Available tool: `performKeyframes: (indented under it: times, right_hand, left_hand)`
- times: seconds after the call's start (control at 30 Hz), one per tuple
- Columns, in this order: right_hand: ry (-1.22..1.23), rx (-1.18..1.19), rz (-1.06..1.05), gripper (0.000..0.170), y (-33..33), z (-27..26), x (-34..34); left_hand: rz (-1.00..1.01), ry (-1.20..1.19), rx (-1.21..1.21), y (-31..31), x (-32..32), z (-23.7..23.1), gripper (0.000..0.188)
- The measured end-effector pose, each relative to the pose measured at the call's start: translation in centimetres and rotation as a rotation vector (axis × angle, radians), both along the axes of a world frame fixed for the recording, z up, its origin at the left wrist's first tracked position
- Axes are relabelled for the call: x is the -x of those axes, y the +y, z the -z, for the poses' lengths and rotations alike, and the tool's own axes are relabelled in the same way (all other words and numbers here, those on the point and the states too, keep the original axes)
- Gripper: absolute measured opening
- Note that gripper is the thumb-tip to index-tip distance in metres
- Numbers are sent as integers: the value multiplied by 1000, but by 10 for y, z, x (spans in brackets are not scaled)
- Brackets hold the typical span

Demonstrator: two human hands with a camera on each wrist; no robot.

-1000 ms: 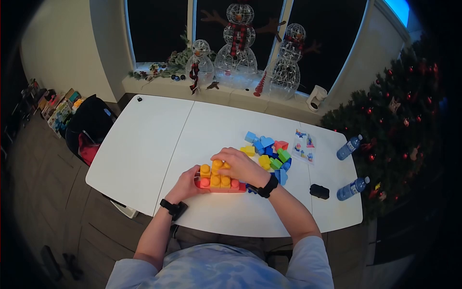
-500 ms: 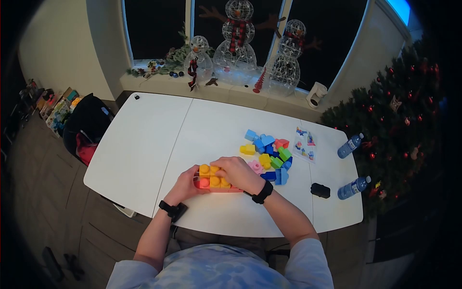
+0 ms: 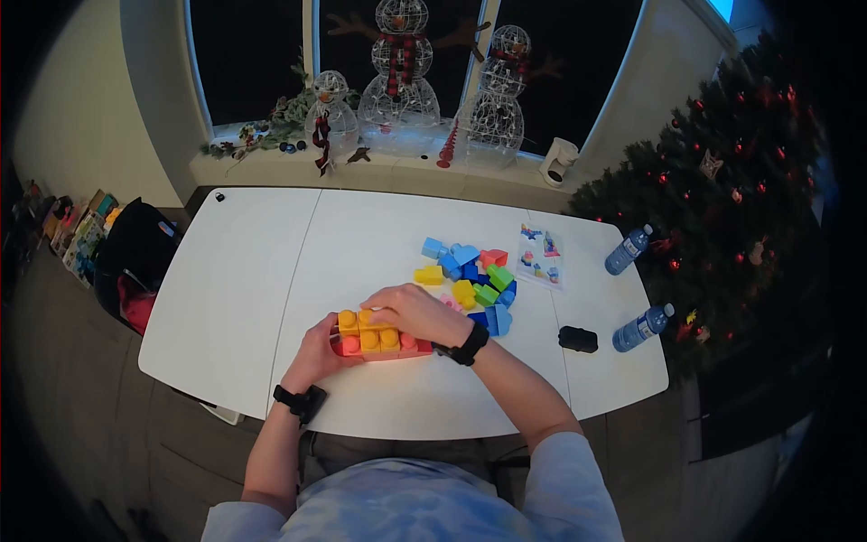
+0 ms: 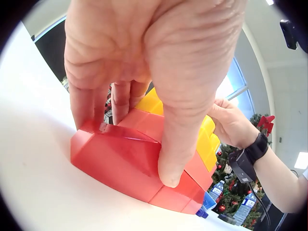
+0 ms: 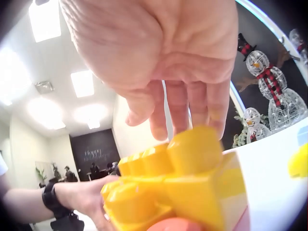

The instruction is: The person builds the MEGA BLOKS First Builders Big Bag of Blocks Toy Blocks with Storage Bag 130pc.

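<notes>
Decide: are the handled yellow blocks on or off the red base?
On: yellow blocks sit above the red base gripped by the left hand.

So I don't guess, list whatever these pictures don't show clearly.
- Pink block: head view, partly behind the right hand.
- Left hand, far fingertips: left wrist view, behind the red block.
- Loose yellow block: right wrist view, cut off by the right edge.
- Picture sheet's details: head view, too small.

Left hand (image 4: 149, 62) gripping red blocks (image 4: 115, 161) on white table (image 4: 41, 159), thumb (image 4: 174, 154) on one side, fingers (image 4: 83, 106) on the other, yellow blocks (image 4: 208, 147) on top, right hand (image 4: 234, 126) at them, blue blocks (image 4: 208, 202), bottles (image 4: 245, 210) and tree (image 4: 226, 166) beyond
</notes>
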State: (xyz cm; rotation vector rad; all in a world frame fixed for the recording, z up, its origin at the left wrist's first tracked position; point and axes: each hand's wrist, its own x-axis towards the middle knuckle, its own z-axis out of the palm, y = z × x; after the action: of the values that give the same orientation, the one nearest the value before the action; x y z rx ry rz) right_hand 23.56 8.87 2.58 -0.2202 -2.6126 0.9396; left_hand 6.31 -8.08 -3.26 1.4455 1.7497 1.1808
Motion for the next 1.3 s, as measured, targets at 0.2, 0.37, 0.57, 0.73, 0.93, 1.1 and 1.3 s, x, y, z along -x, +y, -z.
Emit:
performKeyframes:
  times: [0.2,0.37,0.57,0.73,0.93,1.1,1.3]
  right_hand:
    - [63,-82,323,28,63,-22,-30]
    - [-90,-415,335,23,89,41,-29]
    - [-203,-629,364,14,104,82,-6]
    - [-149,-496,364,20,96,46,0]
    - [105,268,200,41,11,-43,19]
    - [28,-1,26,38,-19,-31,34]
    - [10,-49,-19,39,-22,-27,42]
  left_hand:
    - [-12,46,67,4,4,0,71]
    - [-40,136,148,10,6,-11,74]
    - [-6,146,81,12,15,-12,83]
    - [49,27,-17,13,15,-12,82]
    - [48,-103,35,14,15,-11,74]
    - [38,-104,26,15,16,-7,76]
    - [23,-124,15,14,13,-9,74]
